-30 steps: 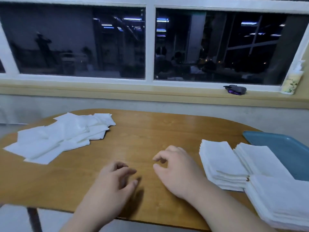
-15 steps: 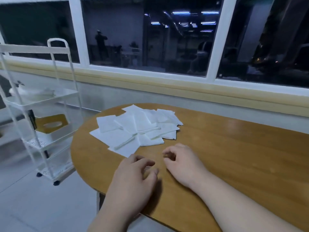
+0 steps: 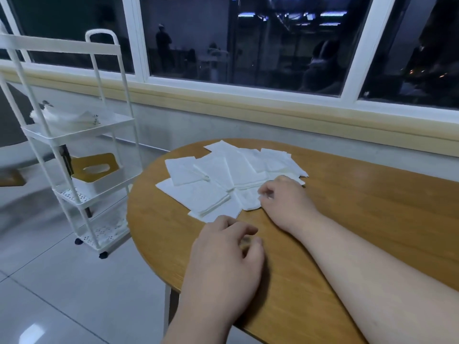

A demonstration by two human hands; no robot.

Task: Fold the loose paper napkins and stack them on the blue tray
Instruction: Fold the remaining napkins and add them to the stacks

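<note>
Head view: our left hand (image 3: 223,259) rests on the wooden counter (image 3: 360,219) at 6 o'clock, fingers loosely curled and holding nothing. Our right hand (image 3: 288,202) curls its fingers onto the loose napkins (image 3: 223,175) at 12 o'clock; we cannot tell if they pinch a sheet. A white cart (image 3: 74,135) carrying a tissue box (image 3: 99,180) stands at 9 o'clock.

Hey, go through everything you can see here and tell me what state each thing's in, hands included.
napkins: loose, overlapping in a flat pile on the table
table: standing, napkins near its left end
right hand: fingers curled at the pile's near edge; pinch unclear
left hand: resting on the table, loosely curled, holding nothing
cart: upright on the floor beside the table
</note>
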